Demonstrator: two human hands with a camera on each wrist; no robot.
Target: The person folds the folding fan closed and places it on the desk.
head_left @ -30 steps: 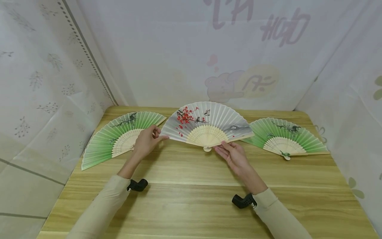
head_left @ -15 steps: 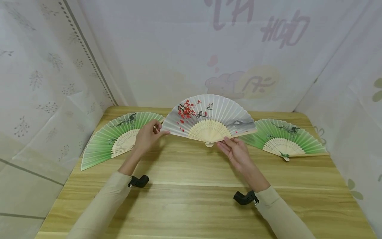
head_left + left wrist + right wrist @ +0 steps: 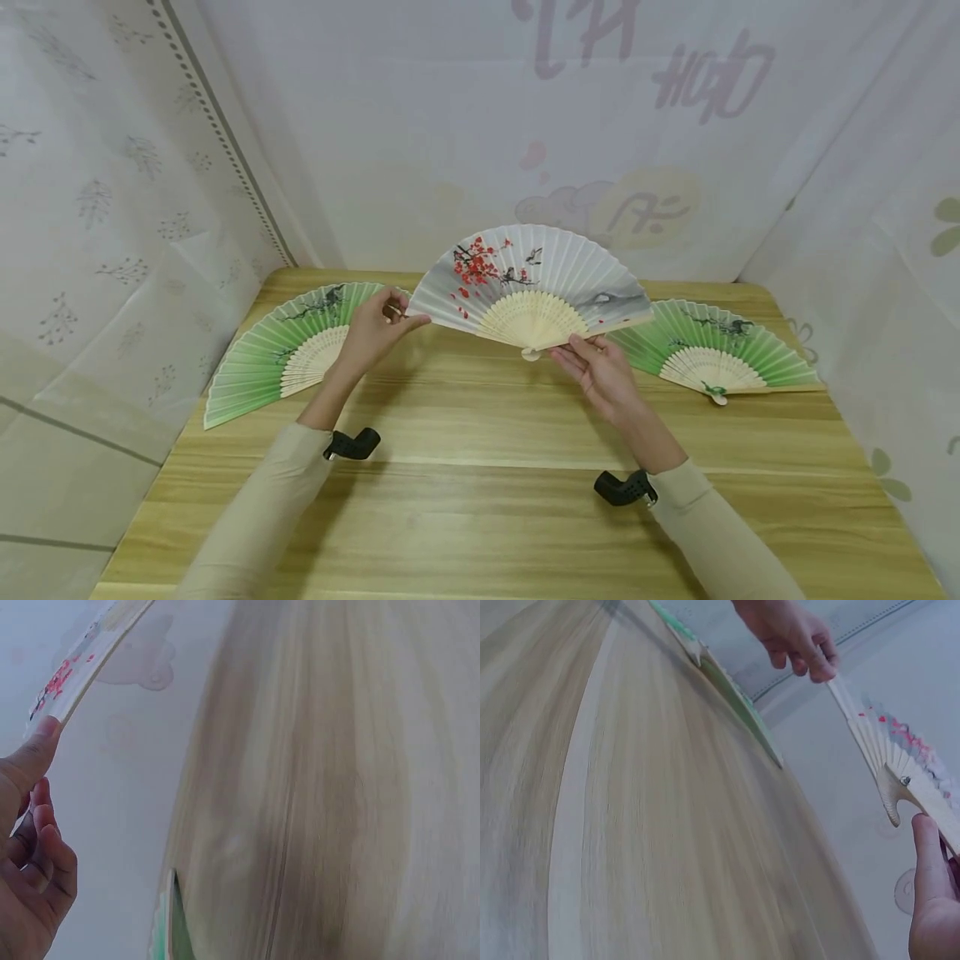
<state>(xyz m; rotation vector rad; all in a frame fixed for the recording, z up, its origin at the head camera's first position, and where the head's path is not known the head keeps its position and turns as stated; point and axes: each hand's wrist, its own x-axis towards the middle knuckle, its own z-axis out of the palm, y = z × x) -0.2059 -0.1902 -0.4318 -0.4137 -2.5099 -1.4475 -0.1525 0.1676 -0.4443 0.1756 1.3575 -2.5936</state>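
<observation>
Spread wide open, a grey and white folding fan with red blossoms and small birds is held up over the table, tilted toward the head camera. My left hand pinches its left end between thumb and fingers, as the left wrist view also shows with the thumb on the fan's edge. On the other side my right hand grips the lower right guard stick, thumb in front and fingers behind. The pivot end of the fan sticks out beside the right thumb in the right wrist view.
Green folding fans lie spread on the wooden table, a left one partly behind my left hand and a right one toward the right edge. Pale printed curtains stand at the back and both sides.
Both hands have raised the grey and white fan higher off the table and shifted it slightly right. The green fans stay where they were.
</observation>
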